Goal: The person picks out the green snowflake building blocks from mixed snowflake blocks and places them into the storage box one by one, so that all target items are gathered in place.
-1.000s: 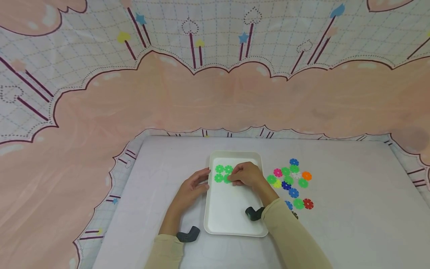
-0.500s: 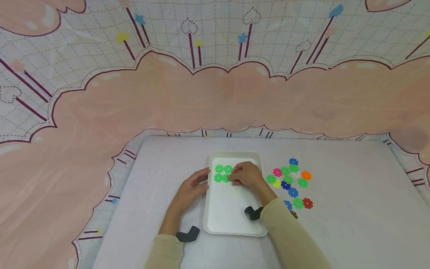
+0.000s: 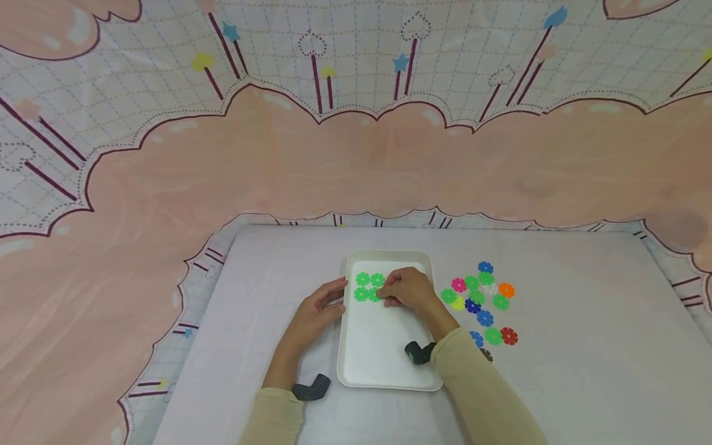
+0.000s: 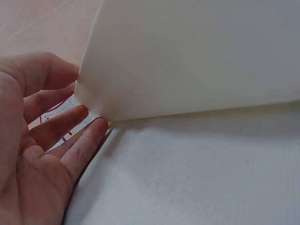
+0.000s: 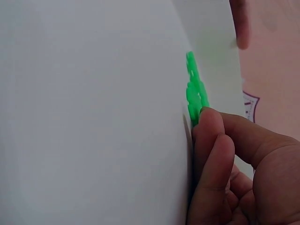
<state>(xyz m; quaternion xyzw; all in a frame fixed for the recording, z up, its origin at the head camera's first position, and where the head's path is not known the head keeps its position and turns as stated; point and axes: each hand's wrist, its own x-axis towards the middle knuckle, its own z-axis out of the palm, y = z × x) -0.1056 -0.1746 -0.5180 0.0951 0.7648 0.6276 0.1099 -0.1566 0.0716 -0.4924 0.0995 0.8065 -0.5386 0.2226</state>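
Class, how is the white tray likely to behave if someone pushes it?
The white tray would probably slide rather than tip, since it looks broad and low. It seems stiff, its sides running straight. Its smooth-looking floor might let the green discs shift.

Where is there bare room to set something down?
Bare: the tray, near half, left of the black device over it; the table, left of the left hand and right of the loose discs. Crowded: the tray's far half, with green discs and the right hand.
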